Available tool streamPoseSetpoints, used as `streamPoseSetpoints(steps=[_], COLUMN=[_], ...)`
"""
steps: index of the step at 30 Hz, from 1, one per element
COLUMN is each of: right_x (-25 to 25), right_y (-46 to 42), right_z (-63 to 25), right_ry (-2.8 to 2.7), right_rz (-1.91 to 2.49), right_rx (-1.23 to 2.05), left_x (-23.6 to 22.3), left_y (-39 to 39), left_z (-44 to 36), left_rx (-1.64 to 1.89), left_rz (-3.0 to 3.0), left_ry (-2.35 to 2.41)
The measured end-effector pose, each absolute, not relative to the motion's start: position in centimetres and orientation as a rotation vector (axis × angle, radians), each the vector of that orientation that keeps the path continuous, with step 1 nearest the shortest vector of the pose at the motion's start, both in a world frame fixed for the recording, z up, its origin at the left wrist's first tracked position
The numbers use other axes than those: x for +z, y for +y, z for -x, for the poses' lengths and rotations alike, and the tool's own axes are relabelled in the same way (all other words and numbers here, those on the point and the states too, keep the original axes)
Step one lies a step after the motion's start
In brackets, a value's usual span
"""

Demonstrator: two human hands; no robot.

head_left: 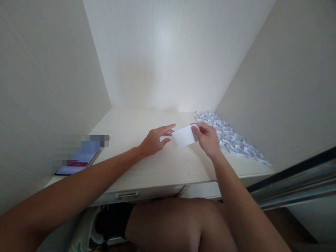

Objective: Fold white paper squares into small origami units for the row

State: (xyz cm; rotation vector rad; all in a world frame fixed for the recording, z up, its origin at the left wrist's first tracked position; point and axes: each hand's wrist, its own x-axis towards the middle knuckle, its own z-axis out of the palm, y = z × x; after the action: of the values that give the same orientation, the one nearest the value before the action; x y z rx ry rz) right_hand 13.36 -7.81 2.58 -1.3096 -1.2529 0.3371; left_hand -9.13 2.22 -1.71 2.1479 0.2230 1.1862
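Observation:
My right hand (207, 138) pinches a small white rectangular piece of paper (185, 135) at its right end, thumb on top, above the table. Just left of the paper is my left hand (156, 140), with thumb and fingers spread and the fingertips close to the paper's left edge. A whitish patch shows between that thumb and the fingers; I cannot tell what it is. Beyond my right hand, many folded white paper pieces (232, 138) lie in a long band along the right wall.
The pale table (157, 171) sits between side walls and a back panel (162, 70). A phone (78, 162), partly pixelated, lies at the left edge. Under the tabletop is a drawer with a metal handle (126, 195). My legs (168, 220) are below the front edge.

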Motion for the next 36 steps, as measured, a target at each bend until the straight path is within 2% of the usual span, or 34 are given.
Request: streamPoseSetpoints(steps=[6, 15, 21, 29, 36], right_x=[2.6, 2.4, 2.6, 1.3, 0.9], right_y=[-8.7, -9.0, -9.4, -12.3, -13.2], right_z=[-12.3, -10.8, -9.7, -9.9, -9.1], right_ry=[-1.235, -1.073, -1.064, -0.956, -1.095], right_rz=[1.32, 1.278, 1.145, 0.846, 1.034], right_rx=[0.362, 0.454, 0.559, 0.893, 0.652], left_x=[-1.3, -0.7, -0.8, -0.8, -0.9], left_y=[1.5, 0.1, -0.5, -1.2, -2.1], left_z=[9.0, 9.2, 8.9, 8.5, 8.3], left_rx=[1.32, 1.258, 1.345, 1.402, 1.236], left_rz=[-2.516, -2.621, -2.437, -2.073, -1.853], left_ry=[-0.028, -0.183, -0.038, 0.234, 0.236])
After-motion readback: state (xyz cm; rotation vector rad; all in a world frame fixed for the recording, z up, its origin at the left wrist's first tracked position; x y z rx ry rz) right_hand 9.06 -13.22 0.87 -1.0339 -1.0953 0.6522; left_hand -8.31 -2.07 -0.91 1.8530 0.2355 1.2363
